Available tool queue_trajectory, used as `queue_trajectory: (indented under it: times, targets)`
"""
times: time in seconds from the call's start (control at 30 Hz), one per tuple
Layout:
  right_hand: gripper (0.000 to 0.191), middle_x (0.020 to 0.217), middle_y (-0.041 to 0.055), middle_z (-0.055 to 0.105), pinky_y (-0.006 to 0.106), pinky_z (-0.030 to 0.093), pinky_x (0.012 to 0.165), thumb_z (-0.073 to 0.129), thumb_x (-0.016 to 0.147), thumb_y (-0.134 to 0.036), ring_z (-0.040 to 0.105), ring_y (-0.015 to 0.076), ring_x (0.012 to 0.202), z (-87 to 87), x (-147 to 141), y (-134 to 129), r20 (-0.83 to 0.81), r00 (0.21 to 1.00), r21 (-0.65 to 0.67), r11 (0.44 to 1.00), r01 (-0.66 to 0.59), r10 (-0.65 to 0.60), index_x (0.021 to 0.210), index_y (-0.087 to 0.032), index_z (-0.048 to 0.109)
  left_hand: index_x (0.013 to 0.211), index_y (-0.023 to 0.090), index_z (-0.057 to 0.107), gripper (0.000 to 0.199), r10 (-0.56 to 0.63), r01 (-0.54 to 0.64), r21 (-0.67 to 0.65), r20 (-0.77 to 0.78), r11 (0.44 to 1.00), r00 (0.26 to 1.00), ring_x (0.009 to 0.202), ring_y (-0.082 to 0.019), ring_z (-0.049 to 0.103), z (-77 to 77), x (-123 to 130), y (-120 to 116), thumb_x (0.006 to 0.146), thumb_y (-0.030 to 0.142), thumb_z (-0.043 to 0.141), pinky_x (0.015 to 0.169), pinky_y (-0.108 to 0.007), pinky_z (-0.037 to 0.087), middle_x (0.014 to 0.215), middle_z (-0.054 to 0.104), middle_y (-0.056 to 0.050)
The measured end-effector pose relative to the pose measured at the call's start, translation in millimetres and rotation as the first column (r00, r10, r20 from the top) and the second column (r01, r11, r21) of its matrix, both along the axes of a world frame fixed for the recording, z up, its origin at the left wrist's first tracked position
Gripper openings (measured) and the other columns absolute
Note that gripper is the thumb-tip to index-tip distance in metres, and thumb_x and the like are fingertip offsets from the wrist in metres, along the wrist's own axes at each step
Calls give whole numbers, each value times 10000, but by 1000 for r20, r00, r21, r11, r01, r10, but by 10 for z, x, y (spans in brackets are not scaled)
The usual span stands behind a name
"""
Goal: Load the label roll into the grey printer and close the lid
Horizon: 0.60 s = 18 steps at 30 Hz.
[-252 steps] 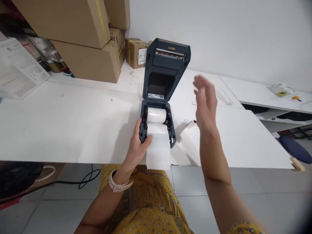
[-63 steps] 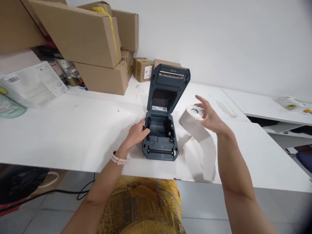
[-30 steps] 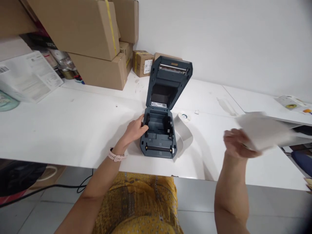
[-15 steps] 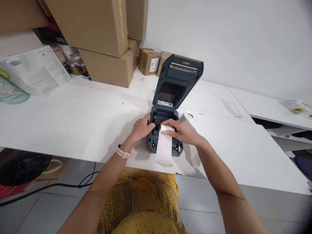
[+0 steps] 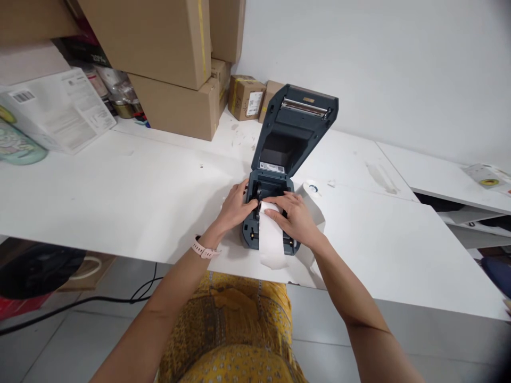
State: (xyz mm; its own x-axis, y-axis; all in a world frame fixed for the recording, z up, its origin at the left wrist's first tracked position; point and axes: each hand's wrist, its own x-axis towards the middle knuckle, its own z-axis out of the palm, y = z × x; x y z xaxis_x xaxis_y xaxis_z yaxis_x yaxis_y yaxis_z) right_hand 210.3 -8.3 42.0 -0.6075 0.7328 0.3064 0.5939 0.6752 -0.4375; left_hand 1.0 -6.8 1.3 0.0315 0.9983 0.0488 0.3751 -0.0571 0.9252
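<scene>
A dark grey label printer (image 5: 248,240) stands on the white table with its lid (image 5: 303,126) raised. My right hand (image 5: 293,217) grips a small white paper roll (image 5: 268,208) inside the printer's bay. The roll's loose strip (image 5: 272,244) hangs forward over the printer's front edge. My left hand (image 5: 237,206) grasps the left side of the printer, thumb over the inner edge by the black roll holder, fingers along the outside. A pale pink watch band circles my left wrist. The far end of the roll is hidden under my right fingers.
Right of the printer stands another white label roll (image 5: 312,189) with a loose strip. Cardboard boxes (image 5: 173,103) are stacked at the back left, beside a white carton (image 5: 64,111) and a green bottle (image 5: 19,146). An open shelf (image 5: 459,213) lies to the right; a black cable (image 5: 99,299) hangs below.
My right hand has shifted slightly left with the paper roll, bringing its end up by the left roll holder. My left thumb has moved slightly inward. The camera view has shifted a little.
</scene>
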Motion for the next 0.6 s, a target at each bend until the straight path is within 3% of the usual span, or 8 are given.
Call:
queue_trajectory:
  times: [0.1, 0.27, 0.6]
  targets:
    - [257, 1171, 58, 798, 623, 359, 1170, 534, 1042, -408, 717, 307, 1083, -55, -6, -7, 8, 999, 24, 999, 45, -45, 1203, -287, 693, 1556, 274, 421, 722, -3, 3, 1, 13, 1000, 1000, 1306, -323, 555, -6, 4, -5, 862, 329, 613, 1082, -498, 483, 1410, 542, -134]
    - [257, 1160, 62, 801, 627, 349, 1182, 511, 1045, -378, 729, 298, 1065, -86, 7, -30, -12, 998, 24, 998, 57, -57, 1213, -287, 684, 1570, 269, 394, 735, -22, 22, -5, 42, 1000, 999, 1339, -330, 532, -28, 2, -2, 875, 357, 617, 1101, -499, 468, 1477, 507, -142]
    - [220, 1143, 36, 778, 615, 269, 1249, 436, 1033, -222, 742, 253, 969, -7, 92, -66, 14, 1000, -25, 1000, -19, 19, 1221, -283, 534, 1561, 244, 404, 742, -19, 19, -1, 62, 1000, 998, 1384, -339, 503, -44, 0, 11, 868, 378, 631, 1123, -510, 461, 1508, 491, -153]
